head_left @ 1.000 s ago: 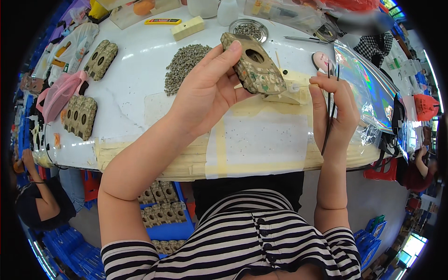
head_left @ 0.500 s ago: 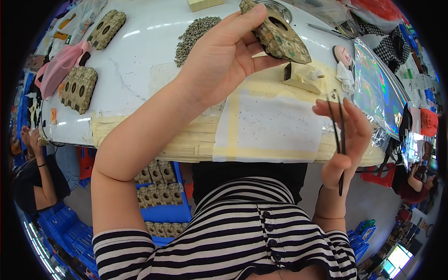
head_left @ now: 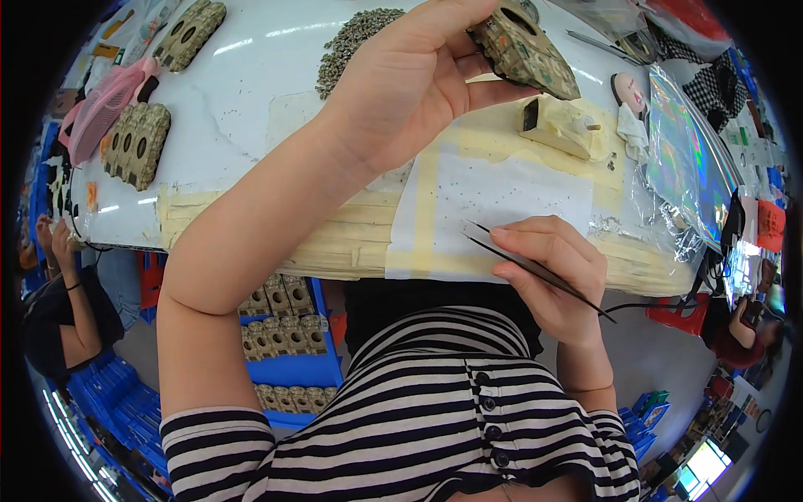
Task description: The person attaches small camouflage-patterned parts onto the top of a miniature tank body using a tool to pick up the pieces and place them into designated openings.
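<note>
Camouflage block (head_left: 525,52) clamped in your left hand (head_left: 410,79), raised for viewing; right hand (head_left: 548,272) pinches tweezers (head_left: 535,268) over the desk (head_left: 251,125), ready.

Bright even daylight, white glare streaks on the desk (head_left: 251,75), soft faint shadows, sharp centre, strong fisheye bending, black vignetted corners
</note>
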A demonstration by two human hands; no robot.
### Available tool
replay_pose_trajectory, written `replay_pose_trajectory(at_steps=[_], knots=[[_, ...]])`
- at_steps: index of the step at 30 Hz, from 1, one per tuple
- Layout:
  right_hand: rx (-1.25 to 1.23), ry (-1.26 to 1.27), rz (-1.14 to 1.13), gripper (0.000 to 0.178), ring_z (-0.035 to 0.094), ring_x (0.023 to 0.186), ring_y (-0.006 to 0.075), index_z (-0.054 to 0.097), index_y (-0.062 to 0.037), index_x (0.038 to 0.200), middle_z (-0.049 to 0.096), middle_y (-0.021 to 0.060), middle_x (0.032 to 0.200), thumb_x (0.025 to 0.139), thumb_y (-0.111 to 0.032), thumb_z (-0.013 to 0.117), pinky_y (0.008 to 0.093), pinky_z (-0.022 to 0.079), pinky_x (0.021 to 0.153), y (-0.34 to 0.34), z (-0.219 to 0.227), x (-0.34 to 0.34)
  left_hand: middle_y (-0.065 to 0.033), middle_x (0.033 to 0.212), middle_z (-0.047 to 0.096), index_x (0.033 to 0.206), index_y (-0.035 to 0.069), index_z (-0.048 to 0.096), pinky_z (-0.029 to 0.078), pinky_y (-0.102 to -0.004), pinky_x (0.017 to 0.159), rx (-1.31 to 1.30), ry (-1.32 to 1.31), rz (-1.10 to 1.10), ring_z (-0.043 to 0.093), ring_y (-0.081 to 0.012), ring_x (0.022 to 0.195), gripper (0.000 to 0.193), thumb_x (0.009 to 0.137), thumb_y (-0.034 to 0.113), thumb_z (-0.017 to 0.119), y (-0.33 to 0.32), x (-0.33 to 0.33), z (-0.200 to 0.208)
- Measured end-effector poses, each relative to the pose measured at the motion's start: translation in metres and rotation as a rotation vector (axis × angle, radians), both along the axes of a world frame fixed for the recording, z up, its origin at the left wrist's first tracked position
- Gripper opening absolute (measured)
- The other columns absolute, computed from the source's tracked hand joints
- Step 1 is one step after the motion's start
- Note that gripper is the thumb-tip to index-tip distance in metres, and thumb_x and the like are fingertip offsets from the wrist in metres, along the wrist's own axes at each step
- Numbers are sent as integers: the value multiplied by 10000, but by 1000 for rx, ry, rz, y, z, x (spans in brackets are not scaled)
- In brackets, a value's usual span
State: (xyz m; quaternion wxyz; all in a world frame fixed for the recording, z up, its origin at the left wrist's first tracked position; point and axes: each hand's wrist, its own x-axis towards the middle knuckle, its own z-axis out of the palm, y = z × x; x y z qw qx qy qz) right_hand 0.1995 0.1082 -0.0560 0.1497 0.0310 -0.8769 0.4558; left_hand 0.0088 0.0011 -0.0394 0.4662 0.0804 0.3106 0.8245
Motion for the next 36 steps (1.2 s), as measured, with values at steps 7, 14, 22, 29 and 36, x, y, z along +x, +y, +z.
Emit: replay_pose_trajectory(at_steps=[7,14,22,29,36], knots=[[-236,31,-87,163,669,790,225,599,-2,828,671,147,865,739,-29,733,270,516,660,-5,-19,9,-96,1061,572,1149,24,485,486,-356,909,9,13,-13,581,-179,992,326,956,286,472,0,1,1],[-88,-2,12,167,658,773,237,572,22,829,657,200,877,738,28,711,288,523,690,1,-16,9,-83,1057,576,1141,32,494,483,-358,910,33,34,-11,580,-175,984,319,953,289,479,-1,-1,-2],[-14,47,20,191,650,742,249,600,2,822,663,151,854,684,25,730,282,511,629,-1,-14,7,-78,1048,585,1135,35,504,483,-355,904,52,7,-14,582,-170,975,308,948,278,491,0,0,-3],[20,64,38,193,648,737,248,604,0,815,661,149,849,673,24,733,284,513,629,-1,-13,5,-74,1045,589,1130,36,510,479,-357,902,89,-5,-28,581,-165,974,303,946,277,496,-1,-1,-5],[23,58,41,187,641,719,242,607,1,807,661,145,844,672,19,735,283,508,619,-2,-12,5,-76,1046,587,1123,42,511,467,-369,918,47,-46,-9,576,-171,984,295,945,276,499,-1,1,-1]])
